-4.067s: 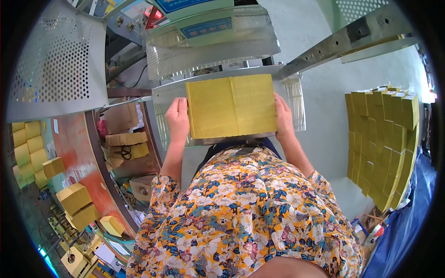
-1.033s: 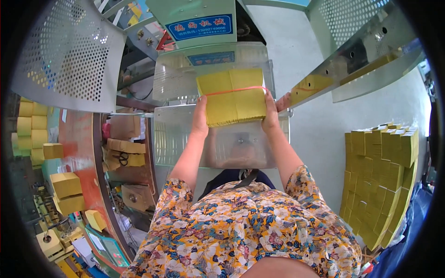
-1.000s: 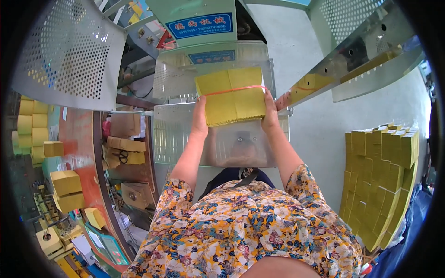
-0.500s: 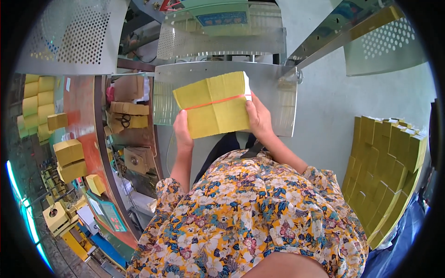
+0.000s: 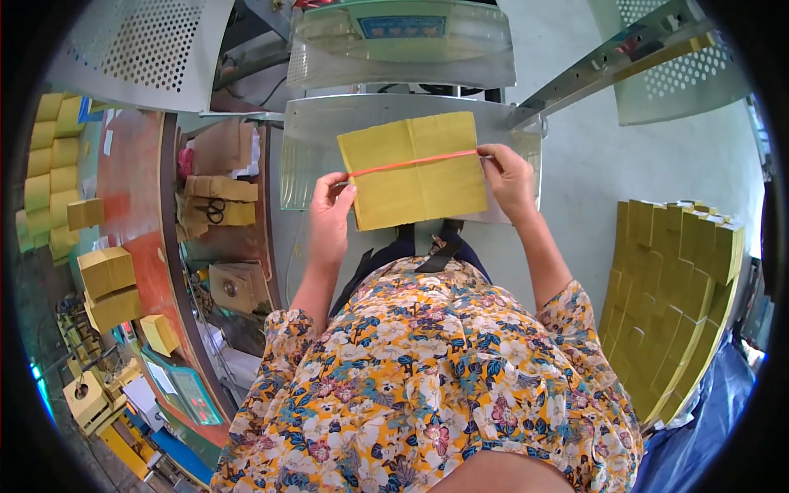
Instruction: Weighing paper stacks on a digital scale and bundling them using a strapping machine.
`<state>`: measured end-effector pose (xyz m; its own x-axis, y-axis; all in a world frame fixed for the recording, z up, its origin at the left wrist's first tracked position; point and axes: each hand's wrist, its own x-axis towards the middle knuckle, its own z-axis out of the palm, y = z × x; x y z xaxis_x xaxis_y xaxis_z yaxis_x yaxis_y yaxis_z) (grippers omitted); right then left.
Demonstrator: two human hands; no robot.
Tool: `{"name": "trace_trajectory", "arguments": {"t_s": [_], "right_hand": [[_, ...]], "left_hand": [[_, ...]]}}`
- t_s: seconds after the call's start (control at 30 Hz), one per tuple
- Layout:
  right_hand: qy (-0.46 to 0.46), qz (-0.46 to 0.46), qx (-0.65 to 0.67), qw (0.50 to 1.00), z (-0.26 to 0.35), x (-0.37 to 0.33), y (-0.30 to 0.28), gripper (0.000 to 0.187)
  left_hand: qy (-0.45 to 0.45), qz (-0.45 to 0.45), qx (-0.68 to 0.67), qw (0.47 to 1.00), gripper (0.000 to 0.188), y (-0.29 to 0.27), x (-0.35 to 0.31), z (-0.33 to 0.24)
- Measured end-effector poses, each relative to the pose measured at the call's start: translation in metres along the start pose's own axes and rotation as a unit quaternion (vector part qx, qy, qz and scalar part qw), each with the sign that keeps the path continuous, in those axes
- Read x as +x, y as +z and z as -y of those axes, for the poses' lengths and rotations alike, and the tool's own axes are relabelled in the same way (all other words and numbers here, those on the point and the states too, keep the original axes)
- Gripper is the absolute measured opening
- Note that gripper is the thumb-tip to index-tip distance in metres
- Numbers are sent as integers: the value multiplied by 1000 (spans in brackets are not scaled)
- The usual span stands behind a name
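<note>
A thick bundle of yellow paper (image 5: pixel 427 189) lies across both my hands' reach, slightly tilted, over a metal tray. A stretched red rubber band (image 5: pixel 411 163) runs around its middle. My left hand (image 5: pixel 330 218) is closed at the bundle's left edge, thumb and forefinger at the band's end. At the right edge my right hand (image 5: pixel 511 179) pinches where the band turns over the side. The bundle's underside is hidden, so I cannot tell whether it touches the tray.
The metal tray (image 5: pixel 316 123) belongs to a machine with a clear cover (image 5: pixel 403 62). Stacked yellow bundles (image 5: pixel 670 287) stand at right. On the left, a red-topped table (image 5: pixel 136 177) carries paper blocks and a teal scale (image 5: pixel 185 386); scissors (image 5: pixel 215 211) lie on a shelf beside it.
The bundle has moved up and right and turned flatter, its white right edge no longer showing. Both hands have shifted from gripping its sides to pinching at the band's ends.
</note>
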<state>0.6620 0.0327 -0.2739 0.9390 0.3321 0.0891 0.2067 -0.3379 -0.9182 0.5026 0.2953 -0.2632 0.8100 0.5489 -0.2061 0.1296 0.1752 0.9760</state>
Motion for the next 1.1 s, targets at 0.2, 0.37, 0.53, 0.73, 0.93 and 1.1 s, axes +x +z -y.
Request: {"name": "trace_trajectory", "arguments": {"t_s": [0.2, 0.37, 0.53, 0.73, 0.93, 1.1], "right_hand": [[-135, 34, -152, 979, -1, 13, -2, 6], [-136, 59, -121, 982, -2, 18, -2, 4], [-115, -27, -128, 985, -11, 4, 9, 4], [46, -25, -8, 999, -29, 3, -1, 14], [345, 21, 198, 917, -23, 20, 29, 37], [170, -11, 320, 932, 26, 6, 25, 43]], "left_hand": [[16, 36, 23, 999, 12, -10, 7, 13], [52, 56, 92, 993, 10, -16, 13, 11], [40, 85, 147, 985, 9, -16, 15, -2], [-82, 49, 32, 995, 22, -17, 25, -2], [-273, 23, 16, 962, 61, -5, 58, 25], [-32, 108, -64, 992, 57, -7, 49, 15]]}}
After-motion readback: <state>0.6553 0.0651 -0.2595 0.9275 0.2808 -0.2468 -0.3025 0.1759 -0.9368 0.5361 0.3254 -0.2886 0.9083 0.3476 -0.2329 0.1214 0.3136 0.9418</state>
